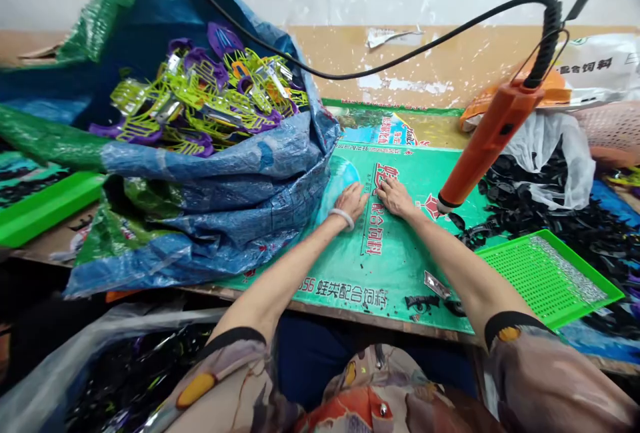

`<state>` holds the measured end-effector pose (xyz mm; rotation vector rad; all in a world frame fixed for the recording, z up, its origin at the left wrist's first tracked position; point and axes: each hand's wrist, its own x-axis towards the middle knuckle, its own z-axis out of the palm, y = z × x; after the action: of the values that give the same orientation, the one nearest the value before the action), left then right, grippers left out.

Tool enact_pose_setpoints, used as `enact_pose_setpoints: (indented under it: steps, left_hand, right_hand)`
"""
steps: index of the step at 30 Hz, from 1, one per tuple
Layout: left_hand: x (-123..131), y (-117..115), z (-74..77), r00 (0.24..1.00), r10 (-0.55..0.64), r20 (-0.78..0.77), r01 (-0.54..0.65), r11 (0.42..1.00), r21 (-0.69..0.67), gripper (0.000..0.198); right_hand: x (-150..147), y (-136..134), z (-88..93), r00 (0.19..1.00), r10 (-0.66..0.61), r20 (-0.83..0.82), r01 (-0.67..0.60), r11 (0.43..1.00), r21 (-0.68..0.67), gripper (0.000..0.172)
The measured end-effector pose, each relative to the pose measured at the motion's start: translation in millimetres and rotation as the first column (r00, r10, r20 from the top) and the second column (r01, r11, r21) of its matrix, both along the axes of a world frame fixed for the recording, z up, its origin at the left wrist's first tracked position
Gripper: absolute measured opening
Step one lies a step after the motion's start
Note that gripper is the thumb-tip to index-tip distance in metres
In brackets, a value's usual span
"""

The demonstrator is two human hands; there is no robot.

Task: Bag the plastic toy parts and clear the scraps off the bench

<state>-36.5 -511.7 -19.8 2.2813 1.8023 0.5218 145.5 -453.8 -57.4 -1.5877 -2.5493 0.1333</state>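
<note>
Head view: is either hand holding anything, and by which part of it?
Nothing visible is held; the left hand and right hand both lie palm-down on the green sheet.

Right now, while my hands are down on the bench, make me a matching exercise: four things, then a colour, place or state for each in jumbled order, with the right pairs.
Things:
1. Hanging tool
2. Left hand
3. Big sack
4. Tray on the right

Descriptions:
A. Resting on the printed green sheet
B. Bright green, patterned with holes
C. Orange, tilted
D. Mostly blue, mouth open

Pairs: 1-C, 2-A, 3-D, 4-B
</note>
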Motion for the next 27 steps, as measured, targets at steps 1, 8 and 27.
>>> enact_pose_setpoints:
  steps: [1,8,27]
  left_hand:
    - [3.9,14.1,-2.1,1.0,0.001,-0.023,-0.001,1.0,-0.016,0.045]
    - [28.4,73.9,-23.3,0.987,-0.078,-0.14,0.052,0.982,-0.181,0.07]
    - [45.4,-12.3,-14.1,0.815,-0.56,-0.147,0.519,0.819,-0.244,0.054]
  right_hand:
    - [-0.5,-3.7,-0.3,1.0,0.007,-0.012,-0.007,1.0,-0.011,0.062]
    - [19.7,-77.0,3.5,0.972,0.229,-0.049,-0.231,0.973,-0.027,0.067]
    - [49.8,-80.4,2.5,0.964,-0.258,-0.062,0.248,0.959,-0.137,0.069]
